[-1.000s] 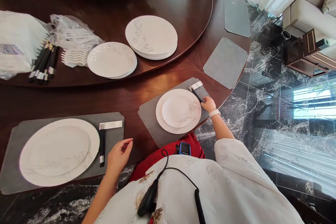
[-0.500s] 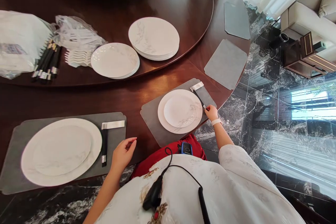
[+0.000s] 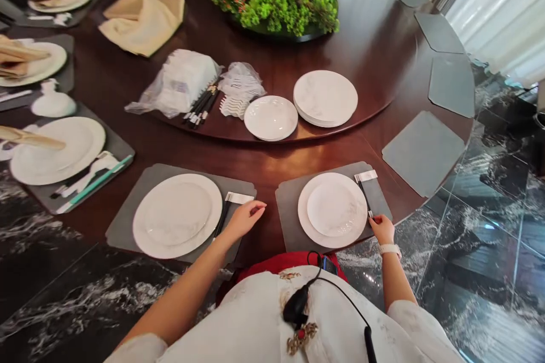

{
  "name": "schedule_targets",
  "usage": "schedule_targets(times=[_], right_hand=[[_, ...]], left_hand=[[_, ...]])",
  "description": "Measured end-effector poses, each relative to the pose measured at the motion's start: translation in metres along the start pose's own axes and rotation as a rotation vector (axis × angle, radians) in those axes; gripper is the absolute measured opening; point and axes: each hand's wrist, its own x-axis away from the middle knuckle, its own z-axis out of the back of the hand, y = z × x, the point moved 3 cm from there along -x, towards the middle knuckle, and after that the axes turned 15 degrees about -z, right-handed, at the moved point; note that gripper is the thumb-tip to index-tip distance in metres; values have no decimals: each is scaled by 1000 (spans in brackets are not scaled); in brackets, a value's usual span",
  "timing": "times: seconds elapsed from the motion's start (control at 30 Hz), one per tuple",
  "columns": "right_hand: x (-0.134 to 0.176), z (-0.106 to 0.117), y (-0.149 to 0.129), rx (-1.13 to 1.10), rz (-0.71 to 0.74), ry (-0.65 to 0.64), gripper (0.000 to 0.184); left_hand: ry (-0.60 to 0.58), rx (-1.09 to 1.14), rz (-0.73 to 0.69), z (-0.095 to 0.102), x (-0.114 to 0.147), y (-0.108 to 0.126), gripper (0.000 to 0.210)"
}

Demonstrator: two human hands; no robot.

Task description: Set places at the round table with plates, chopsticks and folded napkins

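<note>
My right hand (image 3: 382, 231) pinches the lower end of a pair of black chopsticks (image 3: 365, 195), which lie with their upper part on a white chopstick rest (image 3: 367, 176). Left of them, a small plate (image 3: 332, 208) sits on a larger white plate (image 3: 303, 214), on a grey placemat (image 3: 286, 221). My left hand (image 3: 244, 220) hovers by the neighbouring setting, fingers loosely curved and apart from the thumb, nothing in them. Beside it are another chopstick rest (image 3: 239, 198), black chopsticks (image 3: 221, 219) partly behind the hand, and stacked plates (image 3: 176, 215).
On the turntable stand stacked large plates (image 3: 326, 96), stacked small plates (image 3: 271, 118), bagged chopstick rests (image 3: 238, 88), loose chopsticks (image 3: 203, 103), a white plastic-wrapped pack (image 3: 183, 79), a beige napkin (image 3: 142, 20) and a green plant centrepiece (image 3: 276, 0). Bare placemats (image 3: 423, 153) line the right edge.
The view has swung left and upward, bringing the napkin and the left-hand place settings into sight. My left hand has moved forward over the table; my right hand stays at the chopsticks' lower end.
</note>
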Motion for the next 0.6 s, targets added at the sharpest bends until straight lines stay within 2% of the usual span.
schedule_targets(times=[0.1,0.27,0.33,0.4,0.47,0.53,0.6], right_hand=[[4,9,-1,14,-4,44,32],[14,26,0,-65,-93,116,39],[21,33,0,-103,-145,128,41],[28,39,-1,-117,-198,113,44],[36,46,-2,-105,-246,88,51],[43,51,-2,-83,-302,66,58],[48,54,-2,-79,-367,39,59]], left_hand=[[68,-51,-91,53,-73,-2,35],[481,-304,-260,182,-243,-9,36],[528,-373,-264,218,-308,-16,40],[474,-423,-220,237,-361,-23,42],[355,-476,-164,243,-399,-28,42],[198,-558,-102,241,-423,-32,43],[44,-649,-53,235,-437,-34,46]])
